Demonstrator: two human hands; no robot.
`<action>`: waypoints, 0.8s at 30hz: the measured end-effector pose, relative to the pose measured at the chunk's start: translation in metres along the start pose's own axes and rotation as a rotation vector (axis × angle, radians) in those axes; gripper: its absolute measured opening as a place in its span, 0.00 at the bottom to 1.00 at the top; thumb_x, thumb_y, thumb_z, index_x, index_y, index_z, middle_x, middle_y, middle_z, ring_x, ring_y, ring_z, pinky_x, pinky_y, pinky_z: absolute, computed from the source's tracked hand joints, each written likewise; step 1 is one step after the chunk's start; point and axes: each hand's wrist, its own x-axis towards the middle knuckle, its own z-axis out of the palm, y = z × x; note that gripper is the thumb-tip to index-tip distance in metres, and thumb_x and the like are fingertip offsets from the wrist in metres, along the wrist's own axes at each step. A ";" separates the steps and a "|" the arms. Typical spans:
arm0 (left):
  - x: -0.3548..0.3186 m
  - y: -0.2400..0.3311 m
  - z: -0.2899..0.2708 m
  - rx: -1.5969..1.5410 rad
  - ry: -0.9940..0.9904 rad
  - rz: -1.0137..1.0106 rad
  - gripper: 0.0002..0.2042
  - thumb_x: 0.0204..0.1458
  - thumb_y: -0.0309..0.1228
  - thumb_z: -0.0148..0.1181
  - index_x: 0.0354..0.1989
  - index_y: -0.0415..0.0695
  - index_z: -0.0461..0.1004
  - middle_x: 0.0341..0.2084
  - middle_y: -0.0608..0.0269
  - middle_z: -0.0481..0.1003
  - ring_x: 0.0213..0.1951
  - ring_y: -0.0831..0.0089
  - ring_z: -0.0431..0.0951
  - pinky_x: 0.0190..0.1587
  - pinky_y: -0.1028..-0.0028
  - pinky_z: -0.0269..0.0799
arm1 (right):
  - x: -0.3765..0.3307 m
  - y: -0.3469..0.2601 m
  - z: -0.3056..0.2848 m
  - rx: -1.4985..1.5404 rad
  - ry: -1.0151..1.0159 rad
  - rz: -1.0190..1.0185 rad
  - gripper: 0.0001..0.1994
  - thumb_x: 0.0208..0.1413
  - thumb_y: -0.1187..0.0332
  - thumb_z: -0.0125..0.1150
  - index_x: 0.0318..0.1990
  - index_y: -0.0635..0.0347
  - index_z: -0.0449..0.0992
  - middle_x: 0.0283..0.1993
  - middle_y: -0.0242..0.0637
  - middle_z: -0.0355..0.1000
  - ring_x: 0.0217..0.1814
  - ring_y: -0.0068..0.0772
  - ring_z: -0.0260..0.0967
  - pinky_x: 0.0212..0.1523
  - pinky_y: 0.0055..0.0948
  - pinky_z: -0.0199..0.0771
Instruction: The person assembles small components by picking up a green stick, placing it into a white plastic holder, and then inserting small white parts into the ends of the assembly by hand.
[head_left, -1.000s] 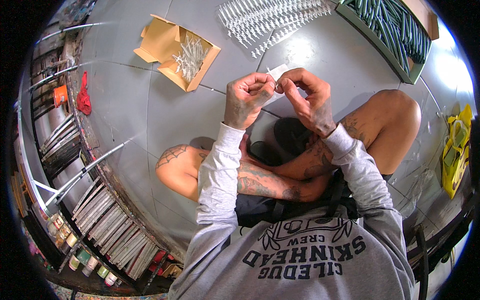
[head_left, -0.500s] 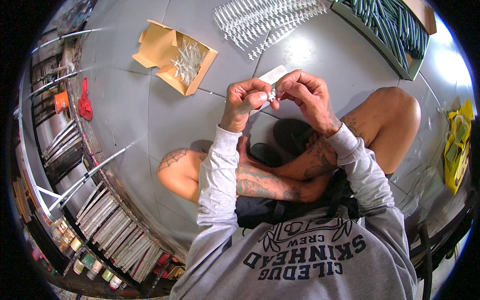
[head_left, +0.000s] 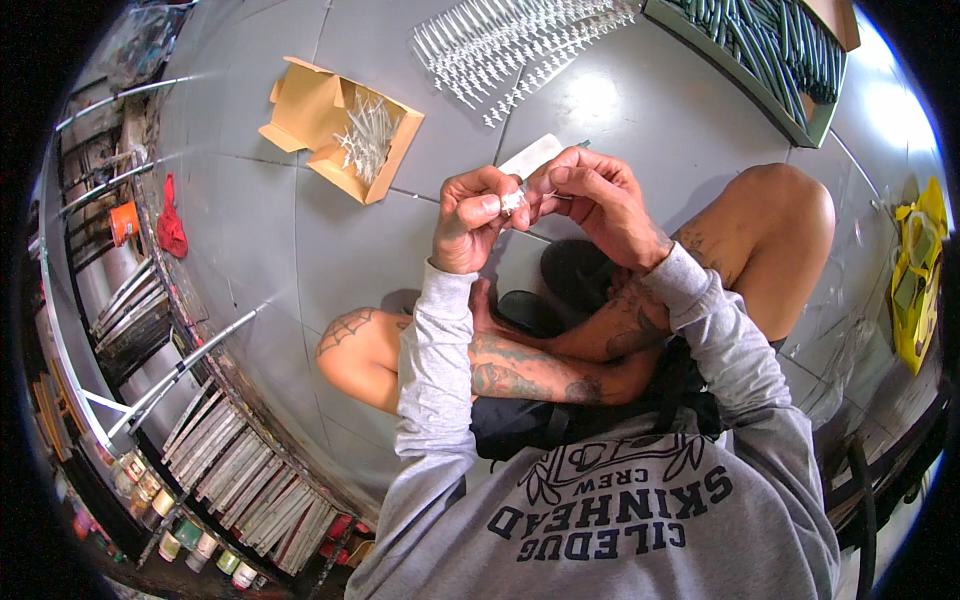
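Observation:
My left hand pinches a cluster of small white plastic pieces between thumb and fingers. Beside it, at nearly the same height, my right hand has its thumb and fingertips pressed together close to the cluster. Whatever lies between the right fingertips is too small to make out. Just beyond both hands, a white flat strip lies on the grey tiles, partly hidden by the fingers. A thin dark green tip shows behind my right hand.
An opened cardboard box holds thin clear-and-white pieces. Farther off lie rows of white pointed parts. A long box of dark green tubes is at far right. A yellow bag lies right; a cluttered rack stands left.
The whole view has shifted slightly. My right fingertips have moved a little left and nearer to me, and more of the white cluster shows in my left hand.

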 end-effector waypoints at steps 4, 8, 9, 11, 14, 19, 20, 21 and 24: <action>-0.002 0.001 -0.002 -0.042 -0.020 -0.019 0.11 0.48 0.38 0.61 0.31 0.43 0.73 0.20 0.62 0.74 0.32 0.66 0.73 0.45 0.63 0.69 | 0.001 0.002 0.000 0.070 -0.022 0.019 0.08 0.67 0.70 0.49 0.39 0.65 0.73 0.43 0.48 0.77 0.43 0.40 0.78 0.52 0.38 0.79; 0.001 0.000 0.001 -0.140 -0.040 0.013 0.10 0.48 0.35 0.57 0.29 0.40 0.72 0.19 0.61 0.72 0.28 0.70 0.71 0.40 0.64 0.70 | 0.002 0.005 -0.003 0.110 -0.058 0.008 0.09 0.67 0.69 0.49 0.39 0.64 0.72 0.45 0.50 0.77 0.44 0.41 0.78 0.52 0.39 0.79; 0.000 0.000 0.001 -0.152 -0.050 0.011 0.10 0.48 0.36 0.57 0.29 0.40 0.72 0.19 0.61 0.72 0.28 0.70 0.71 0.40 0.63 0.70 | 0.002 0.005 -0.003 0.115 -0.067 0.010 0.09 0.67 0.68 0.49 0.39 0.64 0.72 0.45 0.50 0.77 0.44 0.41 0.78 0.52 0.39 0.79; -0.001 0.000 -0.001 -0.176 -0.069 0.008 0.10 0.48 0.36 0.57 0.29 0.41 0.72 0.19 0.61 0.72 0.29 0.69 0.71 0.40 0.63 0.70 | 0.002 0.004 -0.002 0.125 -0.084 0.015 0.09 0.68 0.67 0.49 0.39 0.64 0.72 0.46 0.51 0.76 0.44 0.41 0.78 0.52 0.39 0.79; -0.002 -0.004 -0.006 -0.220 -0.074 0.011 0.10 0.48 0.37 0.57 0.29 0.41 0.72 0.18 0.61 0.72 0.31 0.67 0.71 0.40 0.61 0.70 | 0.002 0.003 -0.002 0.155 -0.093 0.023 0.10 0.69 0.66 0.49 0.40 0.64 0.72 0.47 0.50 0.77 0.44 0.42 0.78 0.52 0.40 0.80; -0.003 0.001 -0.010 -0.279 -0.142 -0.029 0.09 0.48 0.40 0.58 0.28 0.49 0.71 0.18 0.71 0.72 0.43 0.53 0.71 0.49 0.57 0.65 | 0.002 0.005 -0.002 0.140 -0.085 0.019 0.12 0.70 0.64 0.48 0.41 0.64 0.72 0.47 0.49 0.77 0.44 0.43 0.79 0.53 0.40 0.81; -0.003 0.001 -0.009 -0.307 -0.146 -0.030 0.09 0.48 0.40 0.58 0.27 0.49 0.70 0.18 0.72 0.72 0.44 0.51 0.71 0.49 0.56 0.65 | 0.002 0.005 -0.002 0.133 -0.080 0.022 0.12 0.70 0.64 0.48 0.42 0.64 0.72 0.47 0.49 0.77 0.44 0.43 0.79 0.53 0.40 0.81; -0.003 0.001 -0.010 -0.307 -0.146 -0.045 0.09 0.48 0.40 0.58 0.28 0.49 0.71 0.18 0.72 0.72 0.44 0.51 0.71 0.50 0.56 0.64 | 0.002 0.006 -0.003 0.141 -0.082 0.015 0.12 0.70 0.65 0.48 0.41 0.65 0.72 0.47 0.49 0.77 0.44 0.43 0.79 0.53 0.40 0.81; -0.004 0.002 -0.014 -0.341 -0.163 -0.072 0.09 0.48 0.39 0.58 0.28 0.49 0.71 0.18 0.71 0.73 0.45 0.48 0.71 0.53 0.54 0.64 | 0.002 0.009 -0.005 0.158 -0.087 0.004 0.12 0.70 0.65 0.48 0.41 0.65 0.72 0.46 0.49 0.77 0.44 0.42 0.79 0.51 0.39 0.81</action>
